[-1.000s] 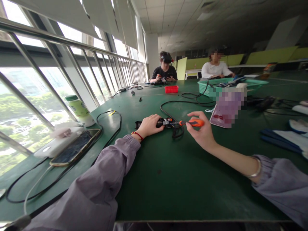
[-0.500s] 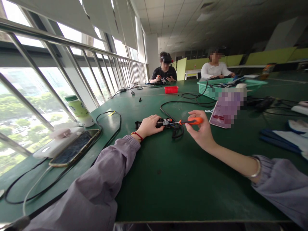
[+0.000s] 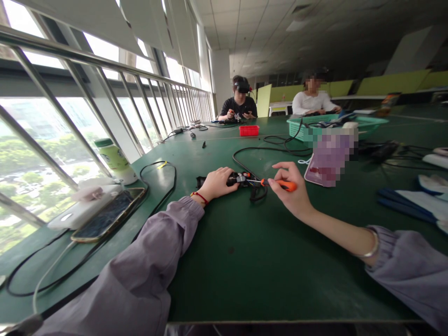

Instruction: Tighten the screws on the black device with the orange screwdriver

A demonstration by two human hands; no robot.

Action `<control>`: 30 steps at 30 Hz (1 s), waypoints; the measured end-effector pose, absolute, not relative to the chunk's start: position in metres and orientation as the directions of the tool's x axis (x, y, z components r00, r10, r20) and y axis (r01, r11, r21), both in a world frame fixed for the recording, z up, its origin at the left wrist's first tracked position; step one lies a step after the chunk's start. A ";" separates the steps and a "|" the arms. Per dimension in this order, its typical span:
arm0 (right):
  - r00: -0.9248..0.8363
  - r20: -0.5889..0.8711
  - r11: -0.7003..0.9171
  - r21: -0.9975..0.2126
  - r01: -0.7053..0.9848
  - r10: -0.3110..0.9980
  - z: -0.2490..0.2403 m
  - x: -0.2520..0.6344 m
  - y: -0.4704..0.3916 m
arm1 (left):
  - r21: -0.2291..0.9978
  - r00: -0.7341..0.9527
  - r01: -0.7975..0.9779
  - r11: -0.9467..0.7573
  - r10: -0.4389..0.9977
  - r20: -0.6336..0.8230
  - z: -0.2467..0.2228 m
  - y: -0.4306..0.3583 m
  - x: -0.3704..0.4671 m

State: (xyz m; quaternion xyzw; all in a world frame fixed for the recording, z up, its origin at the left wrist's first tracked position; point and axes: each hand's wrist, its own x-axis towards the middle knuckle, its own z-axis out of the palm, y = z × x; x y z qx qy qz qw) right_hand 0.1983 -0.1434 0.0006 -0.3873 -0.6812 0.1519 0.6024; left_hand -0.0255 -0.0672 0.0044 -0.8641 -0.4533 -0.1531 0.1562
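Left hand (image 3: 219, 182) palm-down, fingers grasping black elongated device (image 3: 241, 179). Right hand (image 3: 293, 192) thumb-side up, fingers curled, holding orange-and-black-handled metal screwdriver (image 3: 265, 182), shaft toward left fingertips.

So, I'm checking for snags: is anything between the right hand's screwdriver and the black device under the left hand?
Nothing visible: the orange screwdriver in the right hand points at the black device, and the left hand sits clear of the shaft. Tip contact is too small to tell.
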 end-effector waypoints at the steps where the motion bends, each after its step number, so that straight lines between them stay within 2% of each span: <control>1: 0.021 0.676 0.627 -0.694 0.353 0.736 0.001 0.198 -0.144 | -0.132 0.544 0.830 -0.542 0.733 0.408 0.004 -0.067 -0.026; 3: 0.022 0.668 0.616 -0.698 0.365 0.744 0.001 0.198 -0.145 | -0.134 0.547 0.828 -0.545 0.730 0.410 0.004 -0.067 -0.025; 8: 0.046 0.783 0.732 -0.599 0.326 0.620 -0.001 0.199 -0.140 | -0.141 0.543 0.832 -0.536 0.735 0.407 0.004 -0.067 -0.025; 14: -0.028 0.638 0.598 -0.705 0.382 0.769 0.003 0.198 -0.147 | -0.240 0.568 0.823 -0.516 0.719 0.402 0.007 -0.074 -0.023; 17: 0.002 0.662 0.615 -0.697 0.369 0.750 0.003 0.197 -0.148 | -0.333 0.591 0.806 -0.490 0.696 0.407 0.009 -0.086 -0.021; 21: 0.081 0.758 0.701 -0.633 0.330 0.647 -0.001 0.199 -0.141 | -0.345 0.471 0.874 -0.343 0.776 0.420 0.019 -0.119 -0.011; 25: 0.014 0.697 0.655 -0.681 0.328 0.717 0.000 0.200 -0.141 | -0.299 0.298 0.939 -0.172 0.839 0.455 0.037 -0.184 0.004; 27: 0.002 0.658 0.612 -0.702 0.364 0.753 0.002 0.200 -0.145 | -0.284 0.369 0.925 -0.254 0.779 0.507 0.040 -0.228 0.004; 30: -0.014 0.633 0.592 -0.716 0.370 0.774 0.004 0.198 -0.149 | -0.368 0.709 0.701 -0.611 0.540 0.453 0.025 -0.294 -0.014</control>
